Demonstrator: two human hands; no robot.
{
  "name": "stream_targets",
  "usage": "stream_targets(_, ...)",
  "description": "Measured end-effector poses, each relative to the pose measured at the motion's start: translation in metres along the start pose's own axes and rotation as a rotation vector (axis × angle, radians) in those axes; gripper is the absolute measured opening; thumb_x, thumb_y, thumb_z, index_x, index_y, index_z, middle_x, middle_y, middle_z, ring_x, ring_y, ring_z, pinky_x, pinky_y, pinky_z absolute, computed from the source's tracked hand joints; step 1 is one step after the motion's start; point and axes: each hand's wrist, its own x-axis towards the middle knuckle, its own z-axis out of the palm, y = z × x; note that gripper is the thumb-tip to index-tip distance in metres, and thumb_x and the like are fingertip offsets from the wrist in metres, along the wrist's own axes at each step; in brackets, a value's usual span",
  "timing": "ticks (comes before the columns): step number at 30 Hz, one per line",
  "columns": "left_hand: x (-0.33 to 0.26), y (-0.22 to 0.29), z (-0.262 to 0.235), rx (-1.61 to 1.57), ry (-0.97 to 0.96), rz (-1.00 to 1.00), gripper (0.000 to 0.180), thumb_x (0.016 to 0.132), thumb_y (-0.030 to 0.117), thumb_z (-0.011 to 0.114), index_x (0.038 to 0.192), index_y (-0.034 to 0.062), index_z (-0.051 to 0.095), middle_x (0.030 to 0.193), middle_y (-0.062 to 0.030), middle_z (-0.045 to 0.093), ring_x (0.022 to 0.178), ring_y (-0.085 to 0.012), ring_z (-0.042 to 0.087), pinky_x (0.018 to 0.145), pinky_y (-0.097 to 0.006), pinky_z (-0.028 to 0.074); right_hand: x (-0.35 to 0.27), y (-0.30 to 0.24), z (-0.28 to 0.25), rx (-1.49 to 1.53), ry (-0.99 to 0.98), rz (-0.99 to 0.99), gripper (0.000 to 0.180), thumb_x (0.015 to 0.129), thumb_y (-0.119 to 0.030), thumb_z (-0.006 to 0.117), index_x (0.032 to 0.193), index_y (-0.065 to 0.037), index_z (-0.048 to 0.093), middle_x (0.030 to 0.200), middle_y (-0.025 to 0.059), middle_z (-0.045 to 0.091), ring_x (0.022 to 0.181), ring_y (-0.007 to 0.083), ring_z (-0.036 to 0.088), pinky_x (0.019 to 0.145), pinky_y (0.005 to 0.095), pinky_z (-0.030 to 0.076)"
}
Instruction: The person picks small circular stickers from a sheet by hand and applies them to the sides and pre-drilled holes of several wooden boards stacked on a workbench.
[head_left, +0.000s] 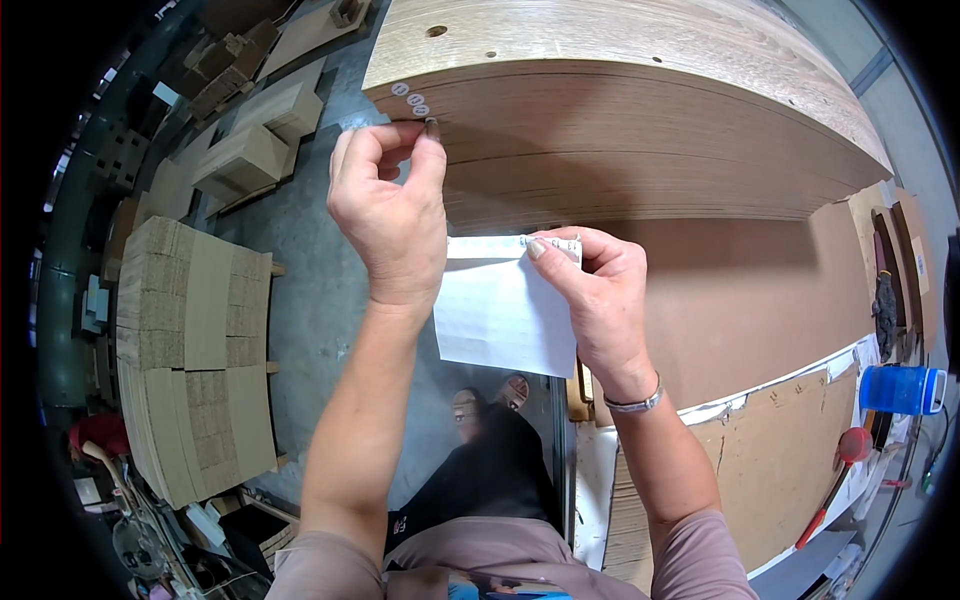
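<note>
"Grey floor (330, 290) and pale board piles (205, 340) to the left. Where's the work?"

"At the near left corner of the big stack (620, 140), beyond the hands. Three round stickers (414, 100) sit on its upright side, in a short row slanting down to the right."

"Which hand is nearer them?"

"Left hand (390, 220). Its fingertips are at the row's lower right end, touching the wood or almost so; I can't tell which."

"And the sheet (505, 310)?"

"Hanging from the right hand (605, 290), below and to the right of the stickers, well apart from them. Its marked top strip runs crosswise, roughly level, unlike the slanted row."

"How are the grips?"

"Left: thumb and forefinger tips together, no gap that I can see. Whether a sticker is pinched between them, I can't tell. Right: clamped on the sheet's upper right corner, thumb on top, fingers behind."
</note>
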Motion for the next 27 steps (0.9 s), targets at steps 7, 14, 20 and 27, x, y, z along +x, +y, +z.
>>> stream_targets(7,-0.002,-0.002,0.001,-0.112,0.041,-0.12,0.009,0.08,0.001,0.074,0.081,-0.001,0.065,0.083,-0.003,0.061,0.075,-0.0115,0.058,0.07,-0.027,0.046,-0.001,0.0,-0.003,-0.016,0.006,-0.015,0.014,0.088,-0.01,0.073,0.094,0.003,0.074,0.077,0.0013,0.069,0.067,0.0043,0.057,0.061,0.0199,0.045)
stream_targets(14,-0.004,0.018,-0.028,0.033,-0.173,-0.061,0.009,0.081,0.002,0.075,0.086,0.001,0.067,0.079,0.0001,0.064,0.076,-0.0084,0.057,0.073,-0.024,0.045,-0.001,-0.005,-0.007,-0.009,0.01,-0.04,0.015,0.088,-0.011,0.074,0.094,0.003,0.074,0.078,0.0018,0.069,0.069,0.0042,0.058,0.062,0.0198,0.045)
stream_targets(20,-0.017,0.035,-0.044,0.186,-0.628,0.234,0.014,0.07,0.01,0.077,0.083,0.0084,0.071,0.083,-0.0017,0.063,0.084,-0.0207,0.059,0.08,-0.035,0.04,-0.001,-0.011,-0.003,0.018,-0.085,-0.037,0.016,0.089,-0.009,0.069,0.097,0.005,0.073,0.079,0.0047,0.071,0.074,0.007,0.061,0.067,0.024,0.05)
stream_targets(27,-0.017,0.036,-0.046,0.213,-0.613,0.333,0.015,0.069,0.006,0.076,0.082,0.006,0.071,0.08,-0.0027,0.061,0.078,-0.0195,0.055,0.076,-0.033,0.038,-0.001,-0.007,-0.001,0.021,-0.153,-0.12,0.017,0.092,-0.007,0.063,0.1,0.005,0.073,0.085,0.0049,0.071,0.074,0.0074,0.06,0.067,0.0242,0.049)
